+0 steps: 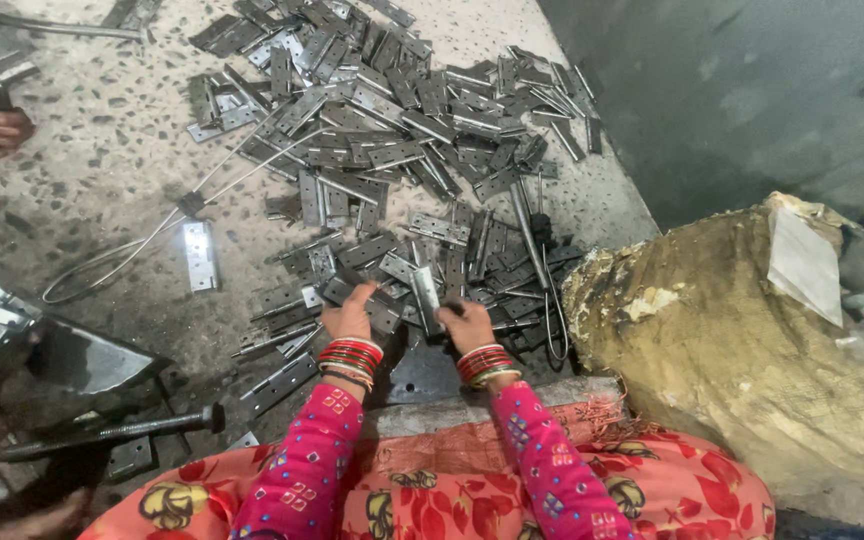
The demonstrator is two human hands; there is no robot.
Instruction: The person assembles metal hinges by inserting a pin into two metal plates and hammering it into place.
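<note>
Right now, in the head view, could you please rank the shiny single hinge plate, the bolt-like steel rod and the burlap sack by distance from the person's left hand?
From the left hand:
1. Shiny single hinge plate, up and to the left, lying alone on the floor.
2. Bolt-like steel rod, lower left, near the person's knee.
3. Burlap sack, far right, beyond the right hand.

A single head-worn camera looks steeply down from above the seated person, facing forward and away from the body over the speckled floor [102, 170]. The person's pink sleeves enter from the bottom edge, so the left hand [349, 318] and right hand [467, 325] sit low and central, close to the lens. The pile of metal hinges [392, 130] stretches toward the top of the frame, farther off. A grey wall [752, 90] closes the upper right; there is no second view to overlap with
</note>
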